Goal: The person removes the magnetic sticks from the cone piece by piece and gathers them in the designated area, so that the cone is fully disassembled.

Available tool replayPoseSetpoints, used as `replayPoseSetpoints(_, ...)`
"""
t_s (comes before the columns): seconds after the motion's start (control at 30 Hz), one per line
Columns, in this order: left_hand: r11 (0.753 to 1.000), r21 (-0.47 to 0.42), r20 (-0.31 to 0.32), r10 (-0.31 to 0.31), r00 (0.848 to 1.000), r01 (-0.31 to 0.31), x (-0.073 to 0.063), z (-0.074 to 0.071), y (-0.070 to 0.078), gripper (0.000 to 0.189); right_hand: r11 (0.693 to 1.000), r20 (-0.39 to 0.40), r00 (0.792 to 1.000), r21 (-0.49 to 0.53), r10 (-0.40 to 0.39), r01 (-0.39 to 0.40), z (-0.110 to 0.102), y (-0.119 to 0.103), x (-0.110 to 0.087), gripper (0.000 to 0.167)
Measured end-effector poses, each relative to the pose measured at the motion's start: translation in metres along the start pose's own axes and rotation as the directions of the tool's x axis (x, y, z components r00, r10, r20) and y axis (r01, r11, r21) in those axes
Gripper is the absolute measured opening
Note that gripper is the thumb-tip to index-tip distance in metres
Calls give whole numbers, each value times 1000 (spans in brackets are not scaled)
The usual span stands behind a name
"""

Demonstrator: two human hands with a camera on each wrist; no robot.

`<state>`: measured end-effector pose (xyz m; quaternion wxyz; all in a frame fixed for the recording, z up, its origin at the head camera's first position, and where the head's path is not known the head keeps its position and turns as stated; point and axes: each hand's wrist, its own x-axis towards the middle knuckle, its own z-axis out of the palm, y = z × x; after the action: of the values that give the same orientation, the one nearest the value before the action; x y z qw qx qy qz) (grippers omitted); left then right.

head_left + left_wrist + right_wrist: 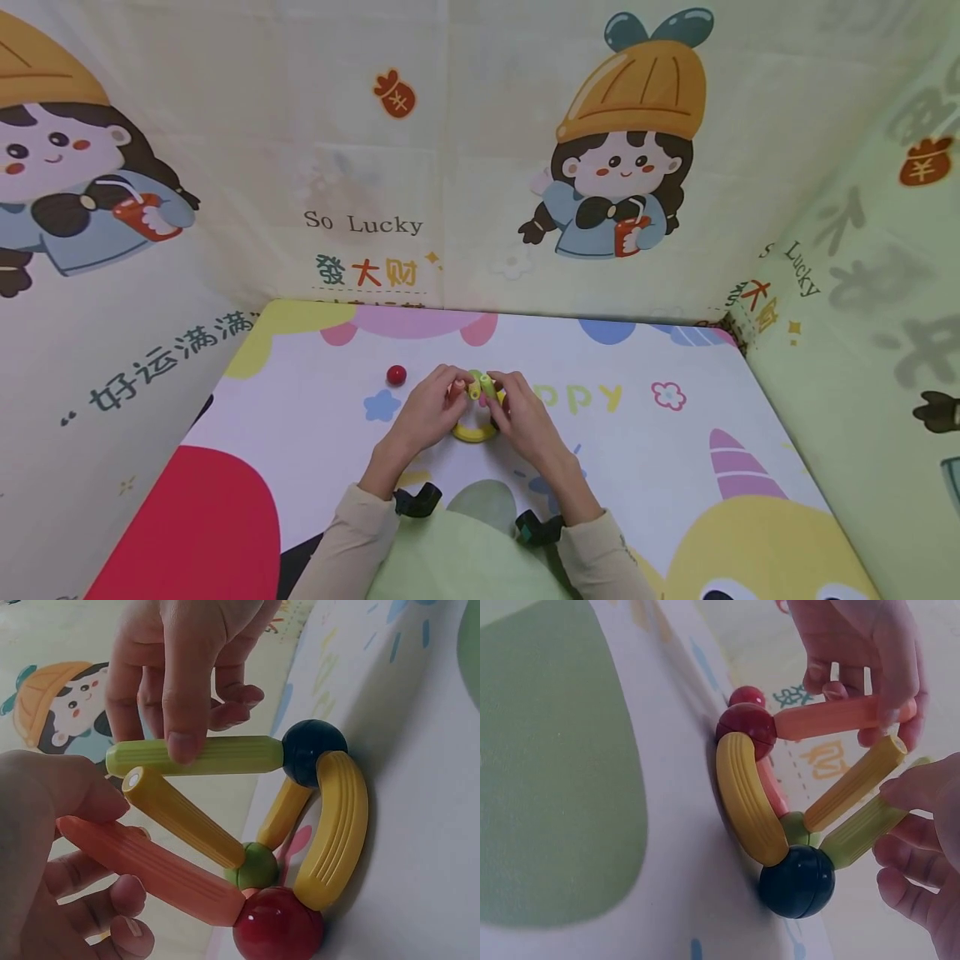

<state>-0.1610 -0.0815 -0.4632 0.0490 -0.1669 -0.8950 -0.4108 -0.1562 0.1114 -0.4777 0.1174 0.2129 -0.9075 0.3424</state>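
Observation:
A magnetic stick-and-ball frame stands on the table between both hands. My left hand (427, 410) pinches the upper end of a coral stick (157, 871), which rises from a red ball (279, 927). My right hand (529, 423) grips a light green stick (862, 829) joined to a dark blue ball (796, 882). Between these two, a straight yellow stick (186, 817) leans up from a green ball (256, 864), its top end untouched by any finger. Low along the table, a curved yellow piece (750, 801) links the red and dark blue balls.
A loose red ball (396, 375) lies on the table to the left of the hands. The white tabletop (630, 450) carries printed cartoon shapes, and patterned cloth walls (480, 208) stand behind it and at both sides. Black wrist straps (418, 500) sit at the cuffs.

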Motion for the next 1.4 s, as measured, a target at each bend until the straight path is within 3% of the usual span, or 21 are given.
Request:
replayPoseSetpoints(0.3,999,-8,-27,-54,998,53,2,3,-1,20,1000,17,1000,9,17,-17,0,1,-1,42)
replayPoseSetpoints(0.57,999,21,-15,-40,999,41,1,4,1,29,1000,7,1000,13,20,-20,1,-2,-2,42)
replayPoseSetpoints(0.83,999,1,-41,-47,998,47,0,4,-1,22,1000,-9,1000,-13,7,-7,1,0,-1,58)
replayPoseSetpoints(0.97,999,0,-60,-43,997,43,-5,1,-3,25,999,-5,1000,-46,6,-6,-3,-1,-3,54)
replayPoseSetpoints(1.23,998,-10,-143,55,988,-57,-21,-10,-10,27,998,-24,1000,-63,4,-6,-14,0,-8,42)
replayPoseSetpoints(1.4,999,7,-176,54,983,-54,-35,-17,-16,27,999,-42,999,-45,6,-7,-24,2,-11,36)
